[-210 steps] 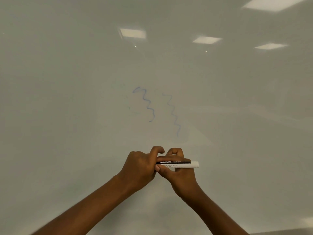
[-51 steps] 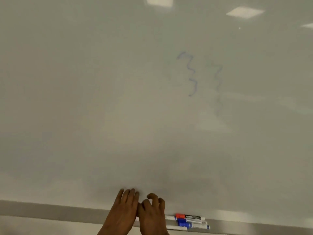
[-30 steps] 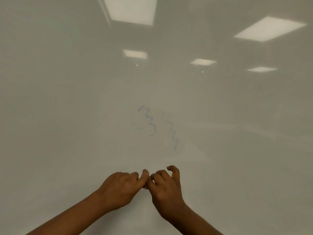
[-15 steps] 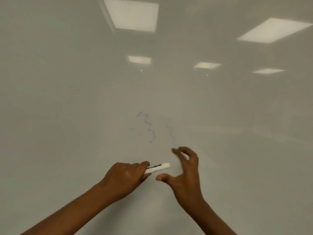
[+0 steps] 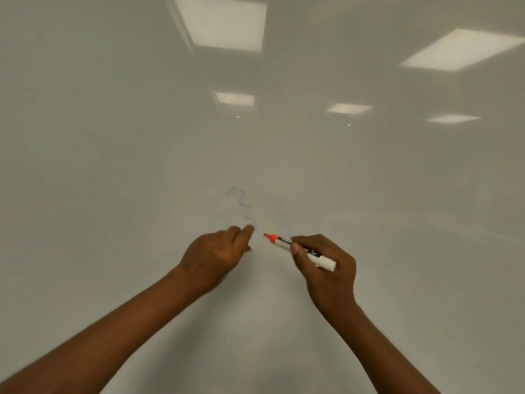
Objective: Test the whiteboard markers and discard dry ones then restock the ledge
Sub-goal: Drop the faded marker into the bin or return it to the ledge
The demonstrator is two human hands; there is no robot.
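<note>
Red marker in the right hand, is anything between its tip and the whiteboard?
Nothing visible. The marker is uncapped, its red tip bare and aimed at open whiteboard by the blue squiggles. The left hand sits to the tip's left, apart from it.

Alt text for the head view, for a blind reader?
A right hand holds an uncapped red marker, tip pointing up-left, before a whiteboard bearing two faint blue squiggles. The left hand is curled beside it, its contents hidden.

Reflected ceiling light panels (image 5: 224, 22) glow pale: a large one top centre, another far right, three smaller ones below
</note>
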